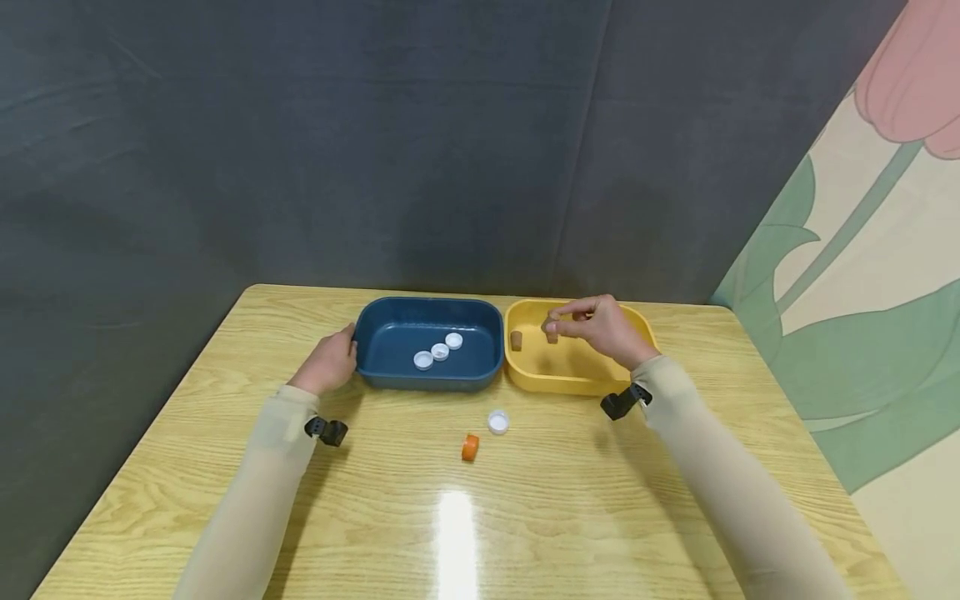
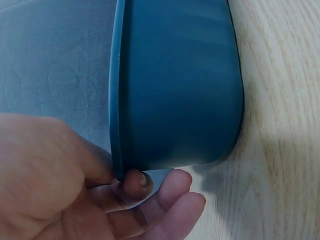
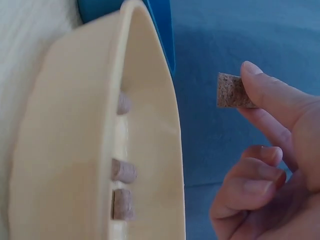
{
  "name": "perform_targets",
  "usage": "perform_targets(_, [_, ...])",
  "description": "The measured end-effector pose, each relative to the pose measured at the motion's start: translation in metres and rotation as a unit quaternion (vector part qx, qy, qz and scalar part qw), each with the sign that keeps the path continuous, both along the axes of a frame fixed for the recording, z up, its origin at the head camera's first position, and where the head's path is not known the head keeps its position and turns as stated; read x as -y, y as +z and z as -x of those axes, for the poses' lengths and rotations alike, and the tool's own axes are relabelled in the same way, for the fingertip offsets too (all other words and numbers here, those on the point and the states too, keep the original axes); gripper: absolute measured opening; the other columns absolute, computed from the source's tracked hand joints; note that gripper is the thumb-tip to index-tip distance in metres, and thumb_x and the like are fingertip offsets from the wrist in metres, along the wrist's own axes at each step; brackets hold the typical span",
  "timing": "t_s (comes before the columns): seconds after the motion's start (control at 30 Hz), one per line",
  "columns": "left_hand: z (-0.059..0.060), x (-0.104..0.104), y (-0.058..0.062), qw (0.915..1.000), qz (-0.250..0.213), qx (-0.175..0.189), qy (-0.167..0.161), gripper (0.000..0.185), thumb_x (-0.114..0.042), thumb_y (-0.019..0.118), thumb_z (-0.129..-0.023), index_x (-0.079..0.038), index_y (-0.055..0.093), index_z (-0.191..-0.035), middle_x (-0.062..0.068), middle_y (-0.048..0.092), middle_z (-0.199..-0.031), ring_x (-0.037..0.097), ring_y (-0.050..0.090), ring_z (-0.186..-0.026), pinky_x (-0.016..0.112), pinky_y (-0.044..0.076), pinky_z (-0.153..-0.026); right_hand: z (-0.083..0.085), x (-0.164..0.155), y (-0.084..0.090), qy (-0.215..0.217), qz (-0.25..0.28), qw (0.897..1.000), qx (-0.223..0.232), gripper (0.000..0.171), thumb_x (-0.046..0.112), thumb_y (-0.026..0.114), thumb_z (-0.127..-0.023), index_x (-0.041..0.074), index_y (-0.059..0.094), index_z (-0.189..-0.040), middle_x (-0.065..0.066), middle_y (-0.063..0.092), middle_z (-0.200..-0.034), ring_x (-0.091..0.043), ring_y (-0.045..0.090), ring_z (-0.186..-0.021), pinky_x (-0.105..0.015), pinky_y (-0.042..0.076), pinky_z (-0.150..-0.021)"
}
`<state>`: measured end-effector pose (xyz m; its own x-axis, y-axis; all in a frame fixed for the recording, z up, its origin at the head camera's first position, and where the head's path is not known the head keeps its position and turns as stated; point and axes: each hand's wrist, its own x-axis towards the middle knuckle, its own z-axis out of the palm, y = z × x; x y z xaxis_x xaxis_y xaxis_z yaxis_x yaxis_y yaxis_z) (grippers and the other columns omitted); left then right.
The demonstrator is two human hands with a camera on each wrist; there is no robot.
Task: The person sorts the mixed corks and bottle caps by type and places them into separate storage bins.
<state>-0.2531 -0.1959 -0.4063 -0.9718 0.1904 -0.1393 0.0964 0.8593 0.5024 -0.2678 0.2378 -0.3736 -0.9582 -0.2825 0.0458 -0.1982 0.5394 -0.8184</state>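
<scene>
Hovering over the yellow plastic tray [image 1: 525, 375], the right hand [image 1: 603, 329] pinches a small brown cork [image 3: 231, 91]; the dark blue plastic tray [image 1: 390, 375] is gripped by the left hand [image 1: 328, 364].

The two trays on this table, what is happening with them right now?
A person's right hand pinches a cork above the yellow tray, which already holds corks. The left hand holds the blue tray, which contains three white caps. One white cap and an orange cap lie on the table.

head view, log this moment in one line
left hand: holds blue tray rim | right hand: pinches cork over yellow tray
</scene>
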Motion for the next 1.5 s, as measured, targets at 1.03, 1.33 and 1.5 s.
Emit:
perform_targets(1.03, [0.001, -0.004, 0.001, 1.0, 0.002, 0.004, -0.003, 0.053, -0.007, 0.029, -0.107, 0.016, 0.015, -0.153, 0.037, 0.037, -0.149, 0.03, 0.057, -0.085, 0.043, 0.046, -0.079, 0.044, -0.018, -0.014, -0.029, -0.092, 0.99, 0.099, 0.036, 0.031, 0.071, -0.095, 0.009, 0.072, -0.123, -0.014, 0.063, -0.116, -0.015, 0.033, -0.062, -0.03, 0.032, -0.057])
perform_targets(1.33, [0.0, -0.003, 0.0, 1.0, 0.005, 0.003, 0.0, 0.053, -0.007, 0.029, -0.107, 0.015, 0.014, -0.153, 0.036, 0.029, -0.153, 0.033, 0.057, -0.097, 0.046, 0.045, -0.087, 0.04, -0.012, -0.01, -0.019, -0.085, 0.989, 0.123, 0.045, 0.036, 0.072, -0.093, 0.008, 0.069, -0.128, -0.013, 0.061, -0.132, -0.03, 0.052, -0.1, -0.041, 0.046, -0.077])
perform_targets(1.5, [0.0, -0.001, -0.001, 0.9999, 0.005, -0.009, 0.004, 0.054, -0.007, 0.03, -0.107, 0.014, 0.014, -0.154, 0.035, 0.028, -0.155, 0.041, 0.052, -0.122, 0.05, 0.043, -0.099, 0.032, 0.003, -0.007, 0.013, -0.084, 0.99, 0.108, 0.047, 0.037, 0.075, -0.091, 0.007, 0.07, -0.126, -0.011, 0.067, -0.115, -0.023, 0.052, -0.081, -0.03, 0.039, -0.062])
